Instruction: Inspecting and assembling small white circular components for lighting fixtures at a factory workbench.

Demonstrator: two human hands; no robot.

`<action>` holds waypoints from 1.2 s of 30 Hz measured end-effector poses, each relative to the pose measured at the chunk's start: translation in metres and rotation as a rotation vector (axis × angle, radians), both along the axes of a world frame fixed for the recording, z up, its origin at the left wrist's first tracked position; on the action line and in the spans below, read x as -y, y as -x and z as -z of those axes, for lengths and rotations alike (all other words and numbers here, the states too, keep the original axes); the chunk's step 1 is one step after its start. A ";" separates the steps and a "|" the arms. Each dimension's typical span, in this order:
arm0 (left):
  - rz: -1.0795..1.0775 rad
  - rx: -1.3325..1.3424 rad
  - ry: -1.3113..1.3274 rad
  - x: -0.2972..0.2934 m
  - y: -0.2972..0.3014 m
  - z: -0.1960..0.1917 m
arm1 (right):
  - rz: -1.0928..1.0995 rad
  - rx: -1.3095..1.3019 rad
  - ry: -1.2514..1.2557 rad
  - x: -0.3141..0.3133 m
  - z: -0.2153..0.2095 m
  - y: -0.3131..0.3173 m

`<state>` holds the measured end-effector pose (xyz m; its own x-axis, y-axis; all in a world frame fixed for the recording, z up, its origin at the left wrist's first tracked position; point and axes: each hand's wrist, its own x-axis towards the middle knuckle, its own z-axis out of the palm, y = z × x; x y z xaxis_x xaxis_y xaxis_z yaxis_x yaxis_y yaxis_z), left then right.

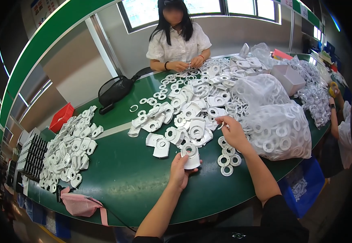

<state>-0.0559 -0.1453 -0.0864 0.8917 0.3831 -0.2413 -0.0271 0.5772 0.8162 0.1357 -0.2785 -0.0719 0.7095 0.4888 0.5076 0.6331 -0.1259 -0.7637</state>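
My left hand (178,171) is closed around a white plastic housing (192,163), a flat piece with a round hole at its far end. To its right, my right hand (233,132) pinches a small thin white plastic piece (222,125), mostly covered by the fingers. Beyond both hands spreads a heap of similar white housings (191,109). Several loose white rings (226,171) lie on the green table just below my right hand, and a clear plastic bag full of rings (281,131) stands beside my right forearm.
Across the green table (123,174) a person (180,44) handles small parts. At left are another housing pile (68,152), a red bin (61,117), stacked black trays (32,156) and a pink pouch (81,203). A black mesh bag (115,92) lies further back; a blue crate (303,182) stands below right.
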 end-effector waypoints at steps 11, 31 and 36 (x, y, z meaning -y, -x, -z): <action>-0.007 0.055 0.029 -0.002 0.001 0.002 | 0.143 0.430 0.156 -0.004 -0.022 0.038; 0.006 0.003 -0.086 0.000 0.002 0.005 | -0.309 0.490 0.092 -0.019 -0.014 0.052; 0.063 -0.043 -0.080 -0.004 0.000 0.004 | -0.430 0.663 0.116 -0.014 -0.026 0.061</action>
<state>-0.0555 -0.1417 -0.0904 0.9040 0.3462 -0.2508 0.0433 0.5095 0.8594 0.0745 -0.2645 -0.0456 0.0151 0.7263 0.6872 0.9619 0.1770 -0.2082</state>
